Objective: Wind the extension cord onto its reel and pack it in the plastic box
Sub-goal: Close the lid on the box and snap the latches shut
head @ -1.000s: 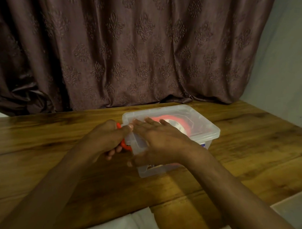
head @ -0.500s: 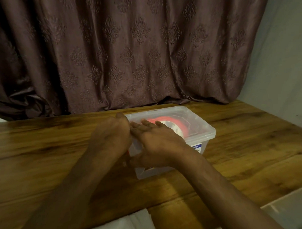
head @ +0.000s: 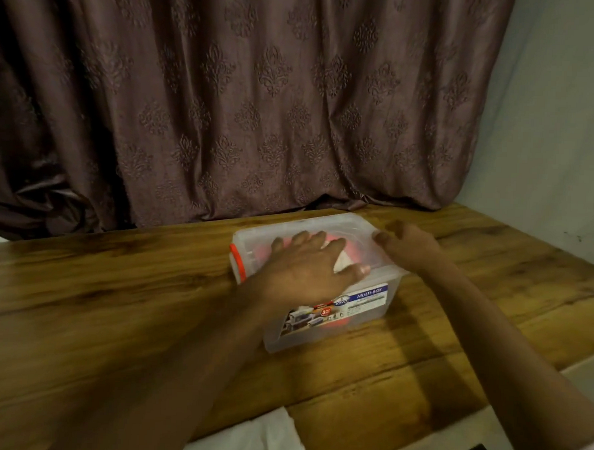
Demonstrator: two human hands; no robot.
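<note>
The clear plastic box (head: 363,323) stands on the wooden table (head: 118,302) with its lid on. An orange latch (head: 237,263) lies against its left end. The red reel (head: 350,253) shows dimly through the lid; the cord itself cannot be made out. My left hand (head: 307,270) lies flat on the lid, fingers spread. My right hand (head: 408,242) is at the box's far right end, with its fingers curled over the lid's edge there. A printed label (head: 360,302) faces me on the front wall.
A dark patterned curtain (head: 259,105) hangs right behind the table, and a pale wall (head: 561,133) closes the right side. White cloth (head: 264,439) lies at the table's near edge. The table's right front corner drops off by my right forearm.
Both hands were bunched at the box's left end over the orange latch. My left hand now rests flat on the lid and my right hand has crossed to the right end.
</note>
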